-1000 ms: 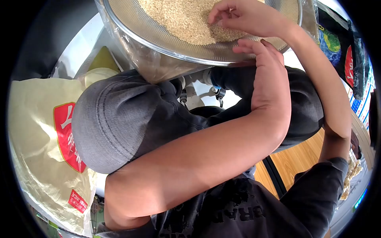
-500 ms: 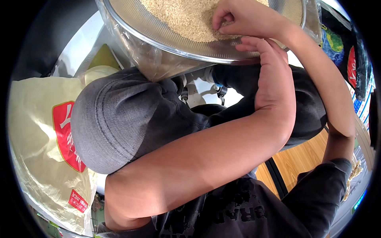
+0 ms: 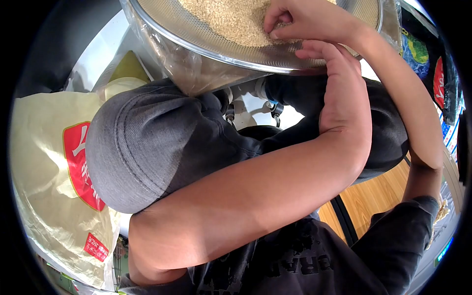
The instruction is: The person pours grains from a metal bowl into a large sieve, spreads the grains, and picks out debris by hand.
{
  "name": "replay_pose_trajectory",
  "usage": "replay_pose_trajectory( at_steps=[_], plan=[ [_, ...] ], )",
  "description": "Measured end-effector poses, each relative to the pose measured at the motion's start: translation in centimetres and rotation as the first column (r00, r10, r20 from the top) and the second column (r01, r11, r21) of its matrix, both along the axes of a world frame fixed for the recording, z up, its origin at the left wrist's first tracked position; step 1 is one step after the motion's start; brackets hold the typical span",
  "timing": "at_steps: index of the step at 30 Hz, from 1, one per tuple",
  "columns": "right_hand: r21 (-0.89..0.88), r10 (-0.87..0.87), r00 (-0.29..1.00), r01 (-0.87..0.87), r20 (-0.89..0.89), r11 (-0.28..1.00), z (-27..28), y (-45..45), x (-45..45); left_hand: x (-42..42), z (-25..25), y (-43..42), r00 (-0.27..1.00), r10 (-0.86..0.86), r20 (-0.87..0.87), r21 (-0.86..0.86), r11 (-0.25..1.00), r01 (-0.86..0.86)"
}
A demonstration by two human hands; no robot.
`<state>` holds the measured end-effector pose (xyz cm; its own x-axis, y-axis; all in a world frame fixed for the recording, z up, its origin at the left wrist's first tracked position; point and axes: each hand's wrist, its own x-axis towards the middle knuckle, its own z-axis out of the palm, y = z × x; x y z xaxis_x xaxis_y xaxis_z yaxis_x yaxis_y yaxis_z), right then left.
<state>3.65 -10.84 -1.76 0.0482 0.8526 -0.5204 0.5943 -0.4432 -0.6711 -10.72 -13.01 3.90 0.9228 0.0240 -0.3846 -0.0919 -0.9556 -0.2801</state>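
A wide round metal sieve (image 3: 211,49) holds pale tan grains (image 3: 236,22) that look like unpolished rice. My right hand (image 3: 309,19) is in the sieve, at the surface of the grains. Its fingers are curled in, with thumb and forefinger close together; whatever lies between them is too small to make out. Just below it, my left hand (image 3: 339,66) lies over the sieve's near rim. The left fingers stretch loosely toward the grains, and its thumb is hidden. Clear plastic (image 3: 182,69) hangs under the sieve.
My legs in grey trousers (image 3: 147,142) are below the sieve. At the left stands a cream-coloured bag (image 3: 44,162) with a red label. Printed packages (image 3: 418,54) are at the far right, and a wooden surface (image 3: 373,196) shows at the lower right.
The view has shifted slightly, so the sieve and both hands appear a little higher and further right. Both hands keep nearly the same pose.
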Motion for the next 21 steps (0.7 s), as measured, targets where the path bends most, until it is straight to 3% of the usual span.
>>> replay_pose_trajectory(
  at_steps=[4,10,13,14,16,19,21],
  plan=[
    [0.03,0.01,1.0,-0.01,-0.006,0.999,-0.3,0.0,0.1,0.0,0.3,0.3,0.999,0.039,0.032,0.012,0.999,-0.04],
    [0.056,0.024,0.999,-0.022,-0.038,0.998,-0.3,0.0,0.1,0.0,1.0,1.0,0.987,-0.125,-0.101,-0.017,0.992,0.124],
    [0.077,0.034,0.998,-0.029,-0.062,0.997,-0.3,0.0,0.2,0.0,0.1,0.1,0.997,0.051,0.052,0.004,0.999,-0.052],
    [0.08,0.036,0.997,-0.031,-0.062,0.996,0.0,0.0,0.3,-0.1,0.3,0.0,1.0,0.021,0.022,-0.009,1.0,-0.021],
    [0.019,-0.05,0.979,0.055,-0.196,0.998,0.6,0.0,0.4,0.0,1.3,0.9,1.0,-0.004,-0.009,-0.022,1.0,0.004],
    [-0.075,-0.112,0.987,0.104,-0.117,0.992,0.5,0.1,0.4,0.0,1.9,1.8,0.983,-0.143,-0.118,-0.077,0.988,0.135],
    [-0.112,-0.179,0.967,0.161,-0.181,0.981,0.2,-0.3,0.6,0.0,1.6,1.6,0.987,-0.127,-0.099,-0.101,0.988,0.117]
  ],
)
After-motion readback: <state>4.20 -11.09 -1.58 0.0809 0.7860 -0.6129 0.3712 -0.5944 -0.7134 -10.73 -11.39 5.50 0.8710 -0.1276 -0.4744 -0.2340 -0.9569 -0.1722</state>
